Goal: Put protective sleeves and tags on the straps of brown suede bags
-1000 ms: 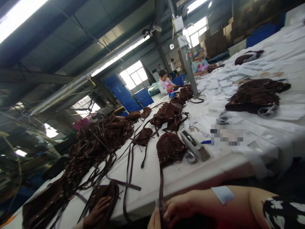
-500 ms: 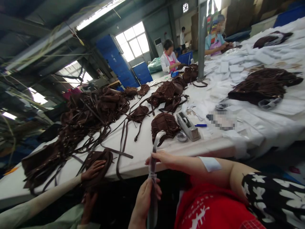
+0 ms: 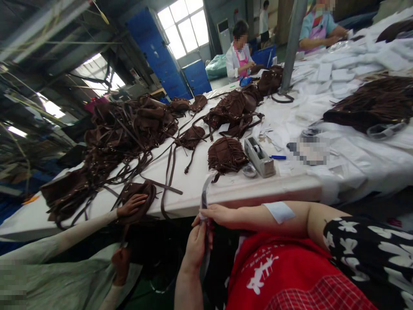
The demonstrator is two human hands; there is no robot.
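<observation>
In front of the table edge, a long strap (image 3: 204,196) in pale, see-through wrapping hangs between my hands. My left hand (image 3: 196,243) is closed around its lower part, with the rest of the strap dangling below. My right hand (image 3: 217,214) pinches the strap just above, thumb and fingers pressed together, the two hands almost touching. The strap's upper end curves over beside a brown fringed bag (image 3: 227,154) on the table. To the right of that bag stand a grey tape dispenser (image 3: 260,158) and a clear tape roll (image 3: 249,171). A white sheet (image 3: 279,212) clings to my right forearm.
A heap of brown bags (image 3: 129,133) with loose straps covers the table's left side. A co-worker's hand (image 3: 133,206) rests on a brown bag at the left edge. A blue pen (image 3: 278,157), white packets (image 3: 342,75) and a metal post (image 3: 292,47) are on the right.
My right hand has slid down the strap, close against my left hand. The strap's upper end has lowered a little and tilted. The co-worker's lower hand has moved down, away from the bag.
</observation>
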